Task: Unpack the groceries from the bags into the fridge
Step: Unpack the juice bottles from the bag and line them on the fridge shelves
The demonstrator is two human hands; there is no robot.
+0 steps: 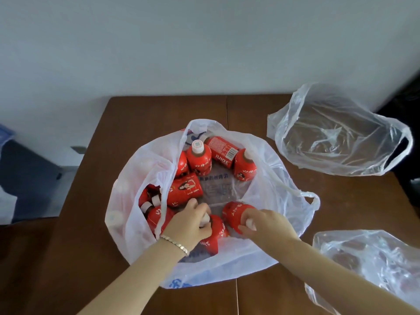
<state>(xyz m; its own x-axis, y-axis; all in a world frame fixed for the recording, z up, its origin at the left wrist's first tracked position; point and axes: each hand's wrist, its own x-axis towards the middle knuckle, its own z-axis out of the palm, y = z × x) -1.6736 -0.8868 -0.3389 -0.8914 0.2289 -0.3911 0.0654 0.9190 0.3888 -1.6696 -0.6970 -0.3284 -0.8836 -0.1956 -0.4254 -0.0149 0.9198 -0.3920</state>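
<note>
Left hand (189, 223) grips red bottle (216, 237) by its white cap; right hand (267, 226) pinches second bottle (234, 214) likewise, inside crinkly bag (268, 253), mid-desk (141, 123).

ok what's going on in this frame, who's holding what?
A person is unpacking a white plastic bag of red juice bottles on a brown table. Both hands are inside it. The left hand grips the near bottle by its white cap, and the right hand grips a second bottle the same way. Neither is out of the bag yet. Other bottles lie in the bag. Two clear bags sit to the right. No fridge in view.
</note>
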